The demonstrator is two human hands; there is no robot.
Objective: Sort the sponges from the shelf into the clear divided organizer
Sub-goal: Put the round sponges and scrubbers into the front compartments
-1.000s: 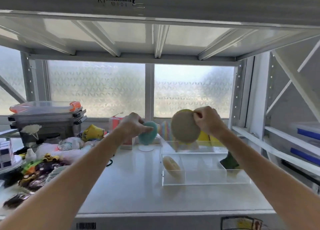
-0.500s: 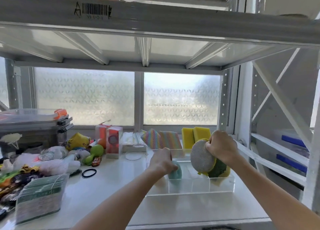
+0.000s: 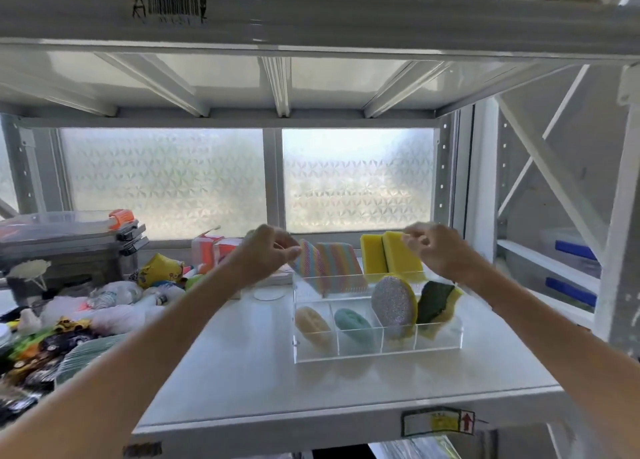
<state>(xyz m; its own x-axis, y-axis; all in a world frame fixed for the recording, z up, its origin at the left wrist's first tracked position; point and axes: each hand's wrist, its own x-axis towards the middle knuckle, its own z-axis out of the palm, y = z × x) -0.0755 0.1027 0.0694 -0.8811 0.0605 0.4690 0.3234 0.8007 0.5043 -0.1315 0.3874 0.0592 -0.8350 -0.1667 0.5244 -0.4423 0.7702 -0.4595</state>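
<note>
Shelf: the white shelf board (image 3: 242, 372) carries everything you are working with; a frosted window stands behind it.

Organizer: the clear divided organizer (image 3: 377, 349) sits on the right half of the shelf, with four front compartments in a row.

Sorted sponges: from left to right, the front compartments hold a tan oval sponge (image 3: 313, 327), a teal oval sponge (image 3: 354, 323), a glittery silver round sponge (image 3: 394, 304) with a yellow edge, and a green-and-yellow scrub sponge (image 3: 438, 303). All four lean rather than lie flat.

Unsorted sponges: two rainbow-striped sponges (image 3: 325, 264) stand tilted behind the organizer's left part; whether they rest inside its back section or just behind it cannot be told. Two yellow sponges (image 3: 391, 259) stand upright behind its right part.

Your left hand: your left hand (image 3: 266, 254) is raised above the organizer's left end, fingers curled, fingertips touching the top edge of the nearer rainbow-striped sponge; a firm hold cannot be confirmed.

Your right hand: your right hand (image 3: 436, 251) hovers beside the yellow sponges, fingers loosely bent and pinched toward each other, holding nothing visible.

Clutter: a heap of toys and bags (image 3: 69, 316) fills the shelf's left side, with stacked grey cases (image 3: 69, 244) behind it.
</note>
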